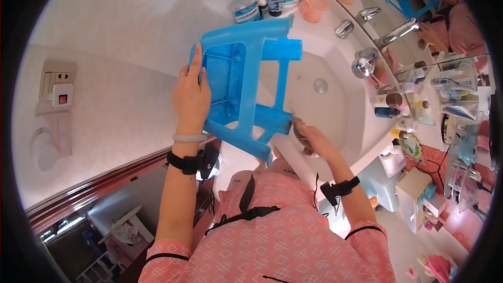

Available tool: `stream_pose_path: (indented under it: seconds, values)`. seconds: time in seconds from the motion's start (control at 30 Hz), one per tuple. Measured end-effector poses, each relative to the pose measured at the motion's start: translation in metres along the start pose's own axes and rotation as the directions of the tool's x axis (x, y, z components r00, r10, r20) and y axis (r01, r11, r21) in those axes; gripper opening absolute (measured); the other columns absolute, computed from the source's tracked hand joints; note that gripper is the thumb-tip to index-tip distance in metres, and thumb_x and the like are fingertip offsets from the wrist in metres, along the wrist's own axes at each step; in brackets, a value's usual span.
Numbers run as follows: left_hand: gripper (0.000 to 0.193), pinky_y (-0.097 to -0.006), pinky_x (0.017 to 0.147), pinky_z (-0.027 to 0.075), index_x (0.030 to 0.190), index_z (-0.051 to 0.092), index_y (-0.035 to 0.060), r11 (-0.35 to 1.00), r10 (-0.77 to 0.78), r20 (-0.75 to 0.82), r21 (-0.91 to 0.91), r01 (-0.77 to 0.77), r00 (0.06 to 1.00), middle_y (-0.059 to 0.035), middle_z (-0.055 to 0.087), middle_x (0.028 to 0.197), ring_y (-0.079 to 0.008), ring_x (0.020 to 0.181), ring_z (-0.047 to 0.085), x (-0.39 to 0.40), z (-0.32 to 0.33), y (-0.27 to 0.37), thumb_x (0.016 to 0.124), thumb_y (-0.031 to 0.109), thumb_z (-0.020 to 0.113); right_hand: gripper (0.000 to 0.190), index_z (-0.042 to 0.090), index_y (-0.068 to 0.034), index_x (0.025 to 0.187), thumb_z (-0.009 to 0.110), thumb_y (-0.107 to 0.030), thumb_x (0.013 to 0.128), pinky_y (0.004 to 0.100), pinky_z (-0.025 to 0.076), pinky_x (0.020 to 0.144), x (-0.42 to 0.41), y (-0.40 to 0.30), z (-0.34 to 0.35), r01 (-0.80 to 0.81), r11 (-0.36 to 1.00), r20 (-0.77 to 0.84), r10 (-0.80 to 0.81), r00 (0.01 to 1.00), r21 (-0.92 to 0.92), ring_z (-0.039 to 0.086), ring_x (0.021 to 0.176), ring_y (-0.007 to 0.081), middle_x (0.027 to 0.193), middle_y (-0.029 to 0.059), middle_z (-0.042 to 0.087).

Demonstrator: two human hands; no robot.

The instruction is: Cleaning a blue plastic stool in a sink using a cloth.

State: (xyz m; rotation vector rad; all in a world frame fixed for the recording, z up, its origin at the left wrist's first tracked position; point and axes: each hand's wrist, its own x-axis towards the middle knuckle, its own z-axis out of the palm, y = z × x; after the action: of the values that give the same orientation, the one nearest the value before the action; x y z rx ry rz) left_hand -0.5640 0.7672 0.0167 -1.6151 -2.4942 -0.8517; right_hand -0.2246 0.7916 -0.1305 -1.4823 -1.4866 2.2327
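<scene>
A blue plastic stool is tilted on its side over the near left part of the white sink basin, its legs facing right. My left hand grips it by the seat edge, fingers spread over the rim. The underside of the seat shows ribs and looks wet. Close to the end of one lower leg, my right hand holds a dark brownish rag or scrubber; blur hides its exact kind. Whether this piece touches the leg, I cannot tell. A dark smudge marks that leg's end.
Chrome faucet and mirror stand right of the basin. At the back are a mouthwash bottle, pump bottles and an orange cup. Toiletries line the right rim. A wall socket with a white plug is at left.
</scene>
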Motion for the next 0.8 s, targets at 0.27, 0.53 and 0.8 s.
stream_pose_path:
  seconds: [0.27, 0.53, 0.8]
  values:
    - [0.058, -0.0403, 0.071, 0.052, 0.144, 0.041, 0.0337, 0.994, 0.106, -0.048, 0.000, -0.106, 0.993, -0.0147, 0.062, 0.104, -0.0311, 0.085, 0.064, 0.003, 0.004, -0.003, 0.093, 0.011, 0.053, 0.041, 0.057, -0.007, 0.127, 0.064, -0.026, 0.092, 0.0281, 0.049, 0.068, 0.061, 0.012, 0.041, 0.359, 0.918, -0.067, -0.374, 0.925, -0.167, 0.059, 0.079, 0.0122, 0.095, 0.0069, 0.065]
    - [0.060, -0.0402, 0.072, 0.052, 0.144, 0.041, 0.0352, 0.994, 0.112, -0.033, 0.006, -0.112, 0.993, -0.0138, 0.062, 0.105, -0.0317, 0.086, 0.064, 0.002, 0.003, 0.000, 0.092, 0.010, 0.054, 0.043, 0.049, -0.005, 0.114, 0.075, -0.017, 0.083, 0.0262, 0.048, 0.056, 0.076, 0.009, 0.046, 0.036, 0.994, -0.294, -0.004, 0.956, 0.102, 0.062, 0.078, 0.0132, 0.090, 0.0077, 0.065]
    - [0.063, -0.0398, 0.076, 0.053, 0.145, 0.039, 0.0364, 0.993, 0.116, -0.031, 0.004, -0.115, 0.993, -0.0154, 0.061, 0.111, -0.0323, 0.090, 0.064, -0.001, 0.006, -0.011, 0.090, 0.008, 0.054, 0.034, 0.053, -0.007, 0.117, 0.069, -0.009, 0.087, 0.0243, 0.049, 0.064, 0.071, 0.020, 0.023, 0.025, 0.928, 0.104, -0.069, 0.992, 0.372, 0.063, 0.081, 0.0124, 0.093, 0.0052, 0.066]
